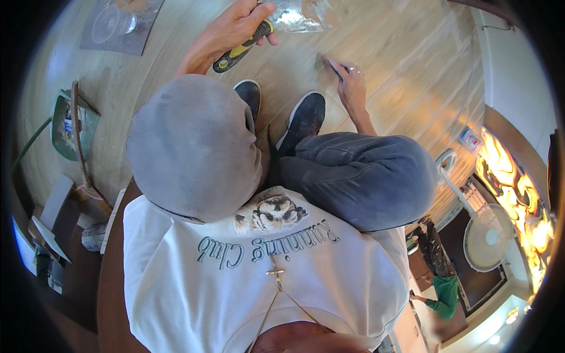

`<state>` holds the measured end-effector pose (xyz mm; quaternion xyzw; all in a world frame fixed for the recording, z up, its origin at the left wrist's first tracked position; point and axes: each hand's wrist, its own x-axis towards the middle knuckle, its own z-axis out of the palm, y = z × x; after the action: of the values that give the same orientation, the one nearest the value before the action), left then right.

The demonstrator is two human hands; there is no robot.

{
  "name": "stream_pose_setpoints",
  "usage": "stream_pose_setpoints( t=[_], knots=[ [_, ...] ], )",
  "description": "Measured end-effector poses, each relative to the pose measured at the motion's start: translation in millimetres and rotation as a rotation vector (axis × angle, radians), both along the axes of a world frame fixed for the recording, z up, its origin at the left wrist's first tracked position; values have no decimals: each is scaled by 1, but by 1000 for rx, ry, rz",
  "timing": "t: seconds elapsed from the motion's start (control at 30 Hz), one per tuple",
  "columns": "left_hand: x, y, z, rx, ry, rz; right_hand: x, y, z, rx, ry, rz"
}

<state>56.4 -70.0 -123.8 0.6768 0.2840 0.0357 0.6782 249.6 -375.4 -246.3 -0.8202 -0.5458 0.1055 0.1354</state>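
Indoor room, home or shop unclear: wood-plank floor [406, 59], pedestal fan [488, 238], bright marbled panel [500, 170], green dustpan [92, 126].

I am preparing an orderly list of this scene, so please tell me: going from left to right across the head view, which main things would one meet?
Green container → left hand gripping a yellow-and-black handle → right shoe → right hand → white fan.
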Motion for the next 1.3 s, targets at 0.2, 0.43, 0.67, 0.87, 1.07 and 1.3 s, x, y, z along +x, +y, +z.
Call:
stream_pose_setpoints(
  t=[0.2, 0.43, 0.67, 0.87, 1.07, 1.3],
  knots=[
    [1, -2, 3, -123, -76, -7, -18, -27, -19, -20, -110, 76],
    [-6, 2, -6, -70, 30, 76, 51, 2, -12, -22, 75, -172],
    [-29, 13, -40, -134, 39, 52, -28, -9, -1, -44, 40, 43],
    [-34, 16, -33, -292, 89, -53, 4, 13, 41, 241, 647, -184],
    [-32, 2, 7, -388, 136, -144, -23, 71, 140, 498, 461, 219],
    [-33, -12, 22, -361, 1, -114, -12, 60, 134, 401, -5, 329]
  ],
)
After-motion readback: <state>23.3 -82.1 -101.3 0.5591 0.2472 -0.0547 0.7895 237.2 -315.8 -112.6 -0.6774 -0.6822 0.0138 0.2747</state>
